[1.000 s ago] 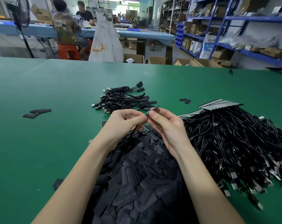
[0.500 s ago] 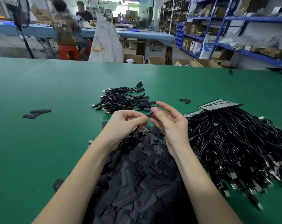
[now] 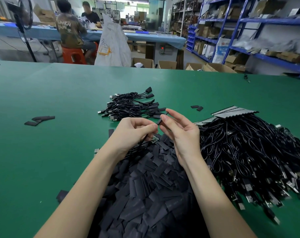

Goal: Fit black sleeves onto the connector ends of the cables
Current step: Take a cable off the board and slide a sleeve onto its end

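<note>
- Since the earlier frames, we note the right hand point(image 3: 180, 133) has lifted a little and spread: thumb and forefinger pinch one black sleeve point(image 3: 162, 118), while the other fingers fan out loosely.
- We find the left hand point(image 3: 137, 131) curled around a cable point(image 3: 137, 148), whose small green circuit-board end point(image 3: 155, 139) shows just below its fingertips; this hand has barely shifted.
- We judge that the sleeve is being lined up with that connector end. It sits just beyond the left fingertips and is not yet over the board, so the fitting itself is still to be done.
- Landmark: the heap of loose sleeves point(image 3: 145, 194) on the green tabletop point(image 3: 42, 152), directly under both hands.
- Beyond the heap lies a small bundle of finished cables point(image 3: 128, 107) with sleeved ends pointing right and bare metal plugs pointing left.
- Right of the heap lies a large tangle of unsleeved cables point(image 3: 248, 152); much work remains.
- Left of the heap, well apart, lie a few stray sleeves point(image 3: 39, 120).
- Materials: the sleeves are flat, matte, rectangular tube pieces, apparently thin and pliable; the cables are glossy, round and coiled, with metal plug shells; the tabletop is smooth, with a dull sheen.
</note>
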Demonstrator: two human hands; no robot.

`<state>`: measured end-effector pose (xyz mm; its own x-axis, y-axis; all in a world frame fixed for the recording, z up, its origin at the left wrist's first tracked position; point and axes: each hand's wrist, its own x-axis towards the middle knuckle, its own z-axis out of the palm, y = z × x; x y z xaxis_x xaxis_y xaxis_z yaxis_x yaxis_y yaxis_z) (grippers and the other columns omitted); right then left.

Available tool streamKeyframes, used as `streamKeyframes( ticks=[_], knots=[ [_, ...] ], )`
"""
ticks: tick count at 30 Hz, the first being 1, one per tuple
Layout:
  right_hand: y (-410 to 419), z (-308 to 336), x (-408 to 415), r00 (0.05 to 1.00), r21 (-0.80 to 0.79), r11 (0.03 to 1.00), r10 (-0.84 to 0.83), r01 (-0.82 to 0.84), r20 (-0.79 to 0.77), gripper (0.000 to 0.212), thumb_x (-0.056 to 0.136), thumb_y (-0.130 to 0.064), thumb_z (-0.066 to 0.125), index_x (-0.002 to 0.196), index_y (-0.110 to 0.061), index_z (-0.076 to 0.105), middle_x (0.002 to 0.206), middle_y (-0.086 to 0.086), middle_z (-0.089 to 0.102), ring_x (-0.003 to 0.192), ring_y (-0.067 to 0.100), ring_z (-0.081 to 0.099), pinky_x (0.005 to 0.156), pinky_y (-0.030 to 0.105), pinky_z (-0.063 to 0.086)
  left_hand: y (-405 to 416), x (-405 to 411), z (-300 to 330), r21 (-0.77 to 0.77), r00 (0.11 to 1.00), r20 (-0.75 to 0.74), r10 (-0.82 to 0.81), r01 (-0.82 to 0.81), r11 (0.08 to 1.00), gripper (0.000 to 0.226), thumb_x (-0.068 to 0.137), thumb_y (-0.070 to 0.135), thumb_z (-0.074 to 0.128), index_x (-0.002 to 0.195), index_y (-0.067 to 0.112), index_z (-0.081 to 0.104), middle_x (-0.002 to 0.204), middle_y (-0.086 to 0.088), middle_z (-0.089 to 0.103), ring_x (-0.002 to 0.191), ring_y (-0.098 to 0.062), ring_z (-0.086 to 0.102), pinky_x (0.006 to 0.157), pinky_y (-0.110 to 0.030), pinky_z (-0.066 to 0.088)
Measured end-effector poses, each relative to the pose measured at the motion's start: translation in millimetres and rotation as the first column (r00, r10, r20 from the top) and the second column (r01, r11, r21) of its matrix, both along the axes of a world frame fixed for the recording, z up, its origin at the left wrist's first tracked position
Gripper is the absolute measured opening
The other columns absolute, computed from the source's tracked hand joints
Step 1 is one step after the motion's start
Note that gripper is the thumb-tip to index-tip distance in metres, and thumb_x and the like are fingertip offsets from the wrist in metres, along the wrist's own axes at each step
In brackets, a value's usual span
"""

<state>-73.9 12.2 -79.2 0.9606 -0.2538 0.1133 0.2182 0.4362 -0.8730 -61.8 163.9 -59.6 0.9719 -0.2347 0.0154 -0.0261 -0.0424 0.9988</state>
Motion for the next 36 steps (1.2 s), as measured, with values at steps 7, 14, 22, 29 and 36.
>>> streamKeyframes(
  ticks=[7, 14, 22, 29, 36],
  knots=[
    [-1, 1, -1, 0.999, 0.070, 0.997, -0.021, 0.022, -0.025, 0.020, 0.086, 0.001, 0.073, 0.099, -0.015, 0.077, 0.095, 0.009, 0.078, 0.091, 0.014, 0.074, 0.075, 0.023, 0.059, 2, 1, 2, 0.025, 0.997, -0.034, -0.075, 0.076, 0.997, 0.009, 0.094, 0.018, 0.072, 0.097, 0.009, 0.072, 0.080, -0.002, 0.075, 0.068, -0.012, 0.065, 0.063, -0.017, 0.052],
    [-10, 0, 1, 0.997, 0.093, 0.995, -0.037, 0.044, -0.072, 0.027, 0.091, -0.005, 0.072, 0.116, -0.014, 0.067, 0.096, 0.010, 0.077, 0.089, 0.017, 0.071, 0.075, 0.026, 0.059, 18, 2, 4, 0.249, 0.984, 0.023, -0.176, 0.165, 0.954, 0.012, 0.098, 0.018, 0.066, 0.096, 0.009, 0.073, 0.079, -0.004, 0.074, 0.062, -0.008, 0.056, 0.059, -0.014, 0.043],
    [-22, -2, 1, 0.973, 0.041, 0.998, -0.028, 0.038, -0.230, 0.029, 0.104, -0.039, 0.053, 0.117, -0.016, 0.065, 0.106, 0.009, 0.077, 0.092, 0.025, 0.077, 0.070, 0.031, 0.061, 22, 0, 19, 0.441, 0.964, 0.246, -0.097, -0.022, 0.897, 0.017, 0.100, 0.025, 0.062, 0.088, 0.019, 0.073, 0.066, 0.011, 0.067, 0.060, -0.018, 0.071, 0.054, -0.017, 0.048],
    [-30, -1, 0, 0.966, 0.010, 1.000, -0.017, 0.020, -0.257, 0.024, 0.107, -0.033, 0.049, 0.115, -0.016, 0.064, 0.098, 0.002, 0.079, 0.083, 0.018, 0.077, 0.062, 0.026, 0.059, 8, 45, 40, 0.598, 0.914, 0.398, -0.083, -0.190, 0.779, 0.014, 0.098, 0.025, 0.061, 0.093, 0.021, 0.073, 0.086, 0.004, 0.074, 0.077, -0.016, 0.067, 0.072, -0.024, 0.050],
    [-29, -6, 3, 0.964, -0.024, 0.999, 0.020, -0.027, -0.266, 0.023, 0.105, -0.031, 0.053, 0.114, -0.016, 0.067, 0.096, 0.003, 0.079, 0.078, 0.017, 0.075, 0.060, 0.025, 0.058, -20, 136, 55, 0.667, 0.828, 0.554, -0.081, -0.384, 0.639, 0.019, 0.097, 0.018, 0.055, 0.103, 0.014, 0.073, 0.097, -0.007, 0.071, 0.084, -0.023, 0.060, 0.078, -0.029, 0.048]
  ],
)
